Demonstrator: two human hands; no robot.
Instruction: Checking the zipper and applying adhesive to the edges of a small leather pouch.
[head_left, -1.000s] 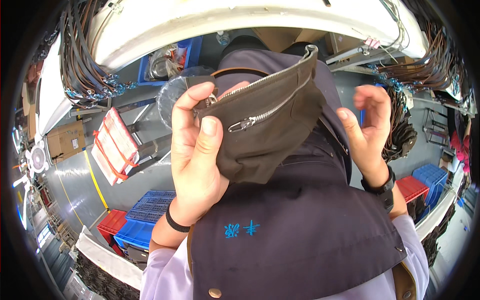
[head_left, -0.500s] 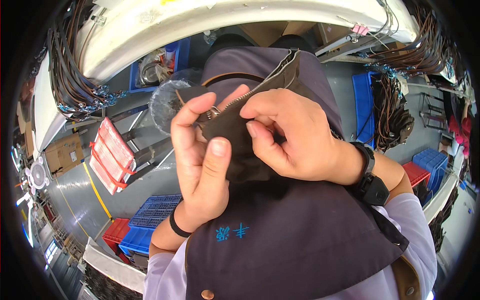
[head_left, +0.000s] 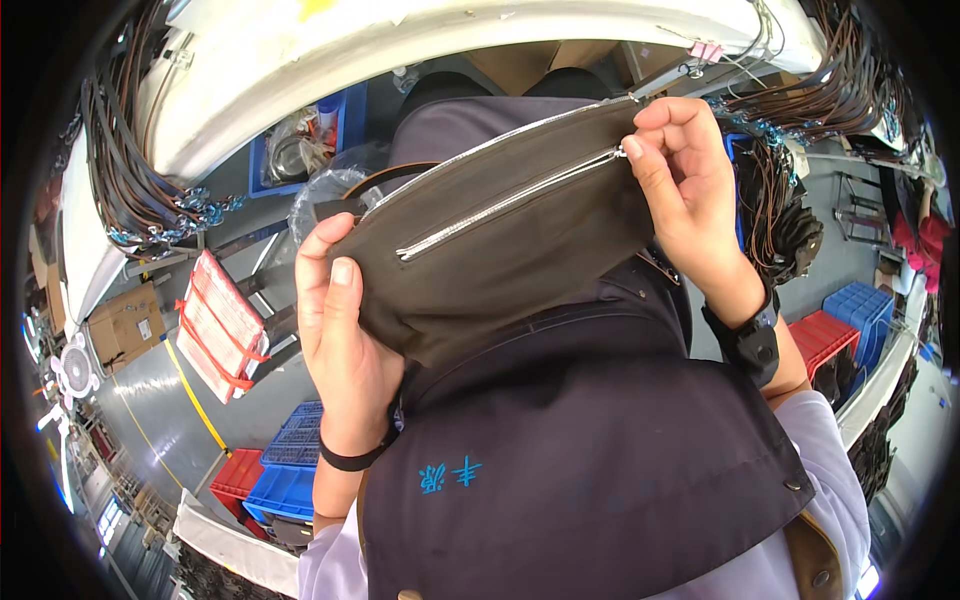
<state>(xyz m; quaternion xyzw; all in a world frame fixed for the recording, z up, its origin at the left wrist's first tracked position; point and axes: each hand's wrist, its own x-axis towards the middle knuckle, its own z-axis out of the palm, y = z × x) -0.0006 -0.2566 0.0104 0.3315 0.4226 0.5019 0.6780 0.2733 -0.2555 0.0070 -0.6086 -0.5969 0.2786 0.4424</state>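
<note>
Here, left hand (head_left: 345, 345) pinching a dark pouch (head_left: 540, 260), right hand (head_left: 690, 180) pinching its zip (head_left: 510, 206); blue characters (head_left: 465, 471) on the apron (head_left: 610, 460)

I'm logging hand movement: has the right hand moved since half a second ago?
Yes. Judged against the pink clip at the table edge, the right hand has moved rightward and up the picture, nearer the clip.

Dark straps (head_left: 115, 150) hang by a white table (head_left: 400, 42); at right, a red crate (head_left: 822, 338) stands beside a blue crate (head_left: 860, 303); far left, blurred, perhaps a fan (head_left: 75, 372).
</note>
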